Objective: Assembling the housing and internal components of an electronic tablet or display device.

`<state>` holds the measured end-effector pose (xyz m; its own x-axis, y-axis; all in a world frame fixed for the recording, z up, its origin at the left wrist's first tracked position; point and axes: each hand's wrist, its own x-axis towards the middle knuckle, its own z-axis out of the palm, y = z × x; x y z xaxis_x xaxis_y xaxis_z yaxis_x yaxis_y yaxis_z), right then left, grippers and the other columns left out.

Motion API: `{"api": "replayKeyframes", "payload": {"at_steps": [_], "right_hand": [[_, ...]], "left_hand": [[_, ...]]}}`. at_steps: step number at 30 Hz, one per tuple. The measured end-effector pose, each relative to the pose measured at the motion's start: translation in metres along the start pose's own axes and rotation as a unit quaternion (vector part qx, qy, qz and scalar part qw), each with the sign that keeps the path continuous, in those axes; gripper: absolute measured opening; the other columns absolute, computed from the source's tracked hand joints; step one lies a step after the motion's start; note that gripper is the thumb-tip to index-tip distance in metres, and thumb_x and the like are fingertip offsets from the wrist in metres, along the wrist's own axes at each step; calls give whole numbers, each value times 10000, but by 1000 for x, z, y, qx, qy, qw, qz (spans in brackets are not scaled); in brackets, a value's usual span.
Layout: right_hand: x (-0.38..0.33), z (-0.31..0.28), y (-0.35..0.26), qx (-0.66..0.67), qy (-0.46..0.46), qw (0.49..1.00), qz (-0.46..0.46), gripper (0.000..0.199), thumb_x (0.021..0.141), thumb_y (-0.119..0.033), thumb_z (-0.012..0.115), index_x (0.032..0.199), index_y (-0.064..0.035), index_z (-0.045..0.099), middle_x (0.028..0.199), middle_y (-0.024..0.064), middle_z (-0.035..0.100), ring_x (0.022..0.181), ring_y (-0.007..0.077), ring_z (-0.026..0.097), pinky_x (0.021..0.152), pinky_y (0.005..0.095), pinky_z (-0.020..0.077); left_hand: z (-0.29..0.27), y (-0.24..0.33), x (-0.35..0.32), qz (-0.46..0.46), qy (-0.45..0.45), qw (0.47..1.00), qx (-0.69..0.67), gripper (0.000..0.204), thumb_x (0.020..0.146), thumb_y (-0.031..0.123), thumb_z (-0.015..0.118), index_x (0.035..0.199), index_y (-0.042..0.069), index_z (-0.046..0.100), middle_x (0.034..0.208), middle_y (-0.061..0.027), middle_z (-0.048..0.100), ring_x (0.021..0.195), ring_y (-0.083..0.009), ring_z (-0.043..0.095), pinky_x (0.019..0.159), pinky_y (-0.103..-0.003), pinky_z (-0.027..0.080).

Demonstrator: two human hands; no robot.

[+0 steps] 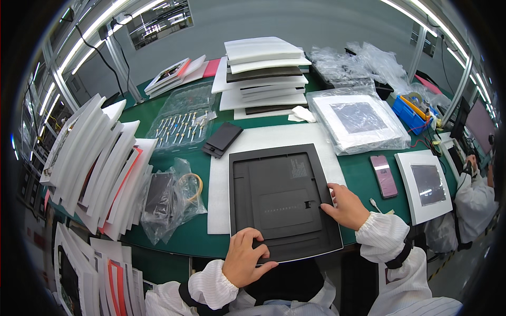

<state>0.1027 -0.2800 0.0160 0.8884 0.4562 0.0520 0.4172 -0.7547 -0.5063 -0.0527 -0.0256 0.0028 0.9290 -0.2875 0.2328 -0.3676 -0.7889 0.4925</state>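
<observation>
A black rectangular frame-like housing (282,178), with a raised rim, a recessed panel and a small slot, lies on a white foam sheet (220,197) and overhangs the table's near edge. My left hand (245,259) is at its near-left corner, fingers curled at the edge and thumb stretched along it. At the right rim, my right hand (346,207) has its index finger and thumb on the edge; its other fingers are partly hidden. Beyond the housing's far-left corner rest small black covers (224,138), one over another.
White foam-like panels stand at the left (95,168); more are stacked at the back (263,50). A clear tray (179,126) holds several small parts. Bagged parts (164,197), a wrapped frame (363,118), a phone (383,176) and a white-framed screen (427,184) surround the foam. Another person's hand (470,164) shows far right.
</observation>
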Motion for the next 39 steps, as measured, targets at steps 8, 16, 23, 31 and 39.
{"api": "replayKeyframes", "payload": {"at_steps": [8,16,23,31,39], "right_hand": [[31,8,-18,-110,51,989,82,390,795,-262,625,971,70,522,912,231,581,825,373,611,730,428,500],[25,5,-17,-116,147,982,-18,249,777,-171,660,885,33,568,892,203,569,843,345,591,741,402,490],[12,1,-24,5,-14,1000,4,286,780,-102,653,1032,-19,549,995,200,522,940,354,533,815,392,450],[-2,24,-8,124,81,989,16,495,749,-114,709,1172,-20,472,1059,175,465,993,301,491,859,366,432],[-37,13,-4,46,34,998,36,623,754,-181,690,1239,71,392,1040,204,472,946,318,521,812,372,467]], "left_hand": [[-10,11,7,15,-12,1000,22,272,666,277,778,719,108,571,1042,-113,429,1084,-326,409,918,-440,313],[-7,3,3,42,-13,999,31,302,726,359,728,751,94,586,1170,-143,459,1216,-330,372,1016,-491,277],[-20,2,16,70,-70,992,73,317,738,354,704,846,81,586,1167,-162,500,1172,-350,439,1009,-465,328],[5,-26,142,146,6,982,119,348,705,188,733,1013,133,581,1127,-120,525,1130,-314,473,1007,-409,348],[-43,-11,65,-19,-23,994,102,409,645,187,791,988,82,596,1122,-174,500,1089,-356,468,911,-408,398]]}}
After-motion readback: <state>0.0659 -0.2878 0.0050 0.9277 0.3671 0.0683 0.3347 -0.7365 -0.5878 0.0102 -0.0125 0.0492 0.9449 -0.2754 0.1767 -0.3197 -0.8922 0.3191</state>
